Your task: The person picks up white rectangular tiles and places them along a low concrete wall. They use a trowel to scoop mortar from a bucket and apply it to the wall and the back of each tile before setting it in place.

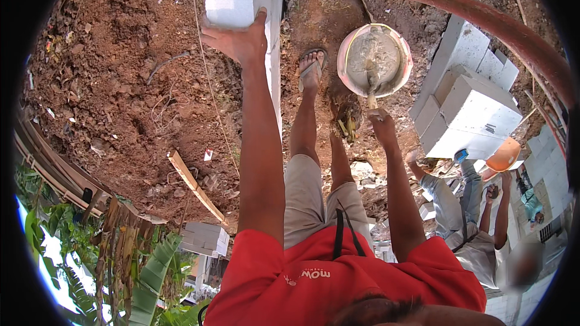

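My left hand (241,43) spans the near end of a white building block (229,9), fingers at its left side and one digit on its top right. That block lies in a row of white blocks along a narrow wall. In my right hand (382,122) is the light handle of a trowel (372,101). Its mortar-coated working end reaches into a round pinkish bucket (344,54), where grey wet mortar (389,54) lies. The mortar hides the blade's exact shape.
Stacked white blocks (471,115) stand right of the bucket. A thick reddish-brown pole (471,9) arches across the upper right. A string (211,84) runs beside the wall. A wooden strip (196,187) lies on rough soil at left. Another person (471,223) is at right, near an orange container (503,154).
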A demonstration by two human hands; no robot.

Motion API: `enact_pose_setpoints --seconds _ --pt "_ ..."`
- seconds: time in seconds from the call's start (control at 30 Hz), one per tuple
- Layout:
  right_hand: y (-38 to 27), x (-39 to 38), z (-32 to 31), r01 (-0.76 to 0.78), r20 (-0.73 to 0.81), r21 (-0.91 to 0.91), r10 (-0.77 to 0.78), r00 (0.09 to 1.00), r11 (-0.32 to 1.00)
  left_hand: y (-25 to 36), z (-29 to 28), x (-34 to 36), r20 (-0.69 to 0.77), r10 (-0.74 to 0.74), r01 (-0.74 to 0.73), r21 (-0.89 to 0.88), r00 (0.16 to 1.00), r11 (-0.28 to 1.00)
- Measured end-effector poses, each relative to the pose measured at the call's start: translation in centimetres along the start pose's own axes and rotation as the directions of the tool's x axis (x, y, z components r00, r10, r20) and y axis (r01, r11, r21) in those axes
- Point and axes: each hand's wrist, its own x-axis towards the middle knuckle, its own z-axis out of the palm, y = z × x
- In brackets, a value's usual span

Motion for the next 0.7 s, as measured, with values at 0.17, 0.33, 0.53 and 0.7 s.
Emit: enact_pose_setpoints --seconds 0.17,0.33,0.53,0.7 --pt "2.2 -0.6 0.1 -0.033 0.031 0.151 0.029 0.999 0.988 0.0 0.0 -0.5 -0.034 0.011 -0.007 0.100 0.999 0.995" --pt "4.2 -1.0 0.1 -0.051 0.052 0.088 0.047 0.998 0.995 -0.8 0.3 -0.6 -0.052 0.088 -0.089 -0.008 0.995 0.996" --pt "7.2 -1.6 1.6 -0.012 0.018 0.155 0.010 1.000 0.988 -1.5 -0.3 -0.4 0.009 0.047 -0.046 -0.084 0.999 0.995" --pt "7.1 -3.6 0.7 -0.172 0.058 0.270 0.163 0.985 0.947 -3.1 -1.3 -3.0 0.248 -0.372 0.438 -0.659 0.894 0.612"
